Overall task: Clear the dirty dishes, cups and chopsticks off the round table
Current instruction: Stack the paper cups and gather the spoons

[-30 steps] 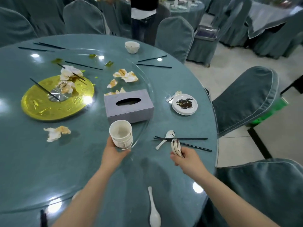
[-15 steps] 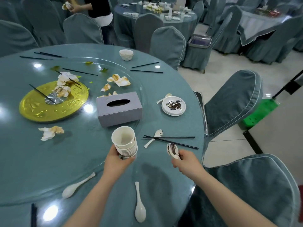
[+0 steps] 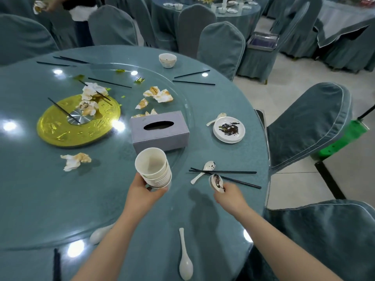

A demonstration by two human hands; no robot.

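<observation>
My left hand (image 3: pixel 145 192) grips a stack of white cups (image 3: pixel 153 169) above the round table (image 3: pixel 40 189). My right hand (image 3: pixel 230 194) holds a bunch of dirty white spoons (image 3: pixel 216 182), just short of a pair of black chopsticks (image 3: pixel 225 173) lying across a white spoon (image 3: pixel 204 170). Farther right sits a stack of small plates (image 3: pixel 228 129) with dark scraps and a spoon beside it. A white spoon (image 3: pixel 185 258) lies near the front edge, another spoon (image 3: pixel 100 234) to its left. A stack of small bowls (image 3: pixel 167 60) stands at the far edge, with more chopsticks (image 3: pixel 192 79) nearby.
A grey tissue box (image 3: pixel 159 131) stands on the glass turntable (image 3: pixel 182 102), beside a gold disc (image 3: pixel 79 123) with crumpled napkins and chopsticks. More napkins (image 3: pixel 74 160) lie scattered. Covered chairs (image 3: pixel 308 122) ring the table. A person stands at the far left.
The view has pulled back and tilted, showing more of the near table edge and spoons. Both hands keep their loads; the right hand has moved slightly nearer the crossed chopsticks.
</observation>
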